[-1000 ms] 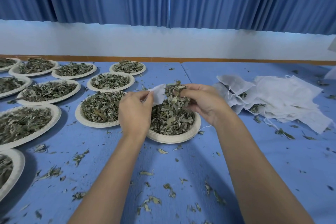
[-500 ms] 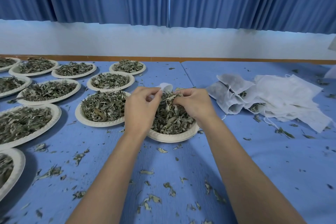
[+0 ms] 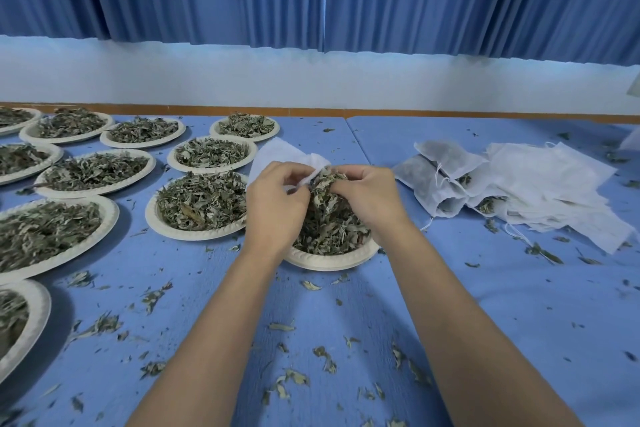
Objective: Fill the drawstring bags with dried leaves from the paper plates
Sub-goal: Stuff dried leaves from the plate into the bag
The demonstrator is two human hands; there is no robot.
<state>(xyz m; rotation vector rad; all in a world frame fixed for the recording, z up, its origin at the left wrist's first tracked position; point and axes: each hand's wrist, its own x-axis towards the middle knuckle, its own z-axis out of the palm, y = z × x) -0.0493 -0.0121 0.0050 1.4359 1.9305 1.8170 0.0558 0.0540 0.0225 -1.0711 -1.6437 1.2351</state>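
Over the nearest paper plate [image 3: 329, 262] of dried leaves, my left hand [image 3: 275, 204] pinches the edge of a white drawstring bag [image 3: 277, 156] whose body sticks up behind my fingers. My right hand [image 3: 370, 196] grips a clump of dried leaves [image 3: 323, 189] and holds it against the bag's mouth. Whether any leaves are inside the bag is hidden by my hands.
Several more paper plates of leaves [image 3: 201, 204] cover the left of the blue table [image 3: 519, 305]. Filled bags [image 3: 433, 180] and a pile of flat empty bags [image 3: 554, 191] lie at the right. Loose leaf bits are scattered over the near tabletop.
My right hand went down to the plate with its leaves and came back up to the bag's mouth. The bag in my left hand now shows more above my fingers.
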